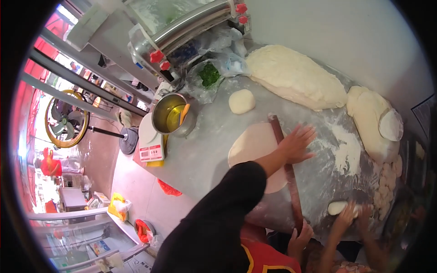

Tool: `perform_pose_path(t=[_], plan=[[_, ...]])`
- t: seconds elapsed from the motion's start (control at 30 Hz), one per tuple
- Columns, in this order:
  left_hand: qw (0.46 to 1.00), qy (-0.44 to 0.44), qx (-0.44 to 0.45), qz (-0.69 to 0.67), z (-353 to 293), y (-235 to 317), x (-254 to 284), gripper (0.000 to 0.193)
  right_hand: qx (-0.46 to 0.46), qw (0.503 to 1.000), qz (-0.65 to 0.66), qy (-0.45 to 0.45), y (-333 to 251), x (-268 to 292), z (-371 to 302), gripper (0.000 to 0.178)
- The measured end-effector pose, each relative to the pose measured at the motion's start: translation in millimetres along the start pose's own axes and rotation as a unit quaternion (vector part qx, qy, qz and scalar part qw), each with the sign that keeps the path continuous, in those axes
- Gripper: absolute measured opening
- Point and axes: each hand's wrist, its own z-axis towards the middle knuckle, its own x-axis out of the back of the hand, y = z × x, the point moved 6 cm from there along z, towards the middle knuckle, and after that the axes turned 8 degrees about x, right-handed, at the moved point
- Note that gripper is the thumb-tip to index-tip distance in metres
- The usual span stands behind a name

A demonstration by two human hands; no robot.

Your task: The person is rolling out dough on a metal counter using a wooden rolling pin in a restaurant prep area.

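A brown wooden rolling pin [295, 195] lies across the right side of a flat round dough sheet [250, 148] on the grey worktable. My left hand [298, 144], at the end of a black-sleeved arm, rests palm down on the far part of the pin with fingers stretched out. At its near end, my right hand [300, 237] closes around the pin, partly cut off by my clothing. The arm hides part of the dough sheet. A round dough ball [241, 101] sits beyond the sheet.
Another person's hands [349, 214] work a small dough piece [337, 208] at lower right. Large dough masses [296, 75] line the far edge, with loose flour [345, 150] nearby. A metal pot [159, 113] of oil, a white scale [151, 141] and a dough-rolling machine [191, 27] stand left.
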Motion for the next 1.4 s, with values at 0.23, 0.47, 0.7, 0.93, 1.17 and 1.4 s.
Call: perform_pose_path(t=[0.23,0.47,0.7,0.93,1.17,1.4], plan=[[0.99,-0.071,0.104,0.056,-144.0,-65.8,55.5,0.074,0.119,0.99,0.051,-0.061,-32.1,-28.6,-34.1,0.06],[0.995,-0.053,0.081,-0.008,-115.1,-48.4,53.4,0.074,0.056,0.995,0.053,-0.065,-44.1,-31.1,-40.1,0.063],[0.987,-0.088,0.122,0.05,-254.2,-99.7,96.8,0.073,0.145,0.988,0.038,-0.042,-96.9,-56.0,-51.2,0.065],[0.992,-0.121,0.026,0.01,-154.8,-48.3,41.2,0.072,0.044,0.986,0.148,-0.055,-66.9,-46.2,-55.7,0.064],[0.991,-0.009,-0.116,-0.063,18.4,67.0,-27.6,0.069,-0.16,0.981,0.104,0.037,1.1,-23.6,-53.1,0.045],[0.936,0.115,0.323,0.083,-128.2,-125.4,71.9,0.063,-0.12,0.984,0.12,0.047,9.9,8.7,20.2,0.043]])
